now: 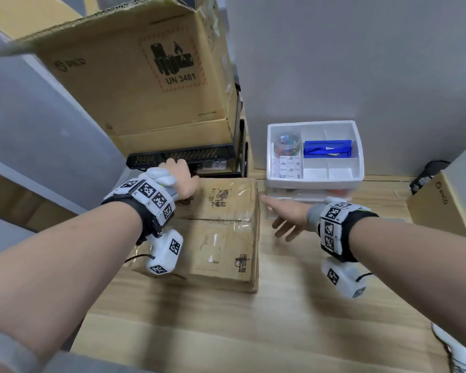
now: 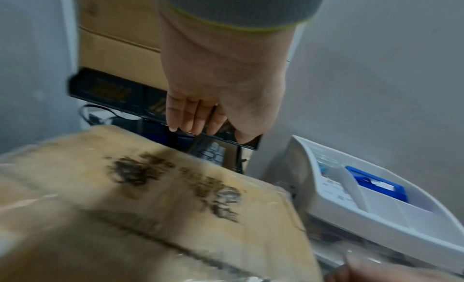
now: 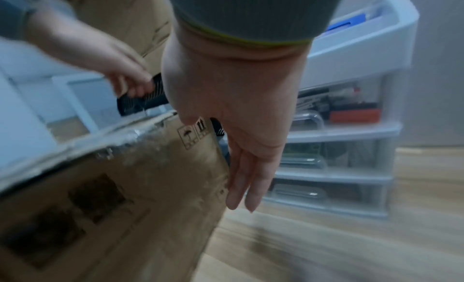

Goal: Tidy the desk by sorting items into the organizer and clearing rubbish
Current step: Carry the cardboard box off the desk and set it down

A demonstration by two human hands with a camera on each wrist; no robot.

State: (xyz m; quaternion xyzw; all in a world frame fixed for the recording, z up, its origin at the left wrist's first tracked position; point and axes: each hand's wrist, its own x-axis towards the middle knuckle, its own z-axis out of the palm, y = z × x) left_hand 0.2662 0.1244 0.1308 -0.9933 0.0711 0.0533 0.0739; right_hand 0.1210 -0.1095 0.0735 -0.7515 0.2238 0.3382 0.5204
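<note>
Now your hands flank the taped carton (image 1: 221,232)
Left hand (image 1: 182,179) fingers curl together; right hand (image 1: 285,219) fingers straight, slightly spread; big box (image 1: 135,76) reads "UN 3481"

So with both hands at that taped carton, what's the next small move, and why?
Probably press the right hand flat against the carton's side and grip. Its straight fingers sit just beside that side, while the left hand is already at the far edge, by the black stand.
</note>
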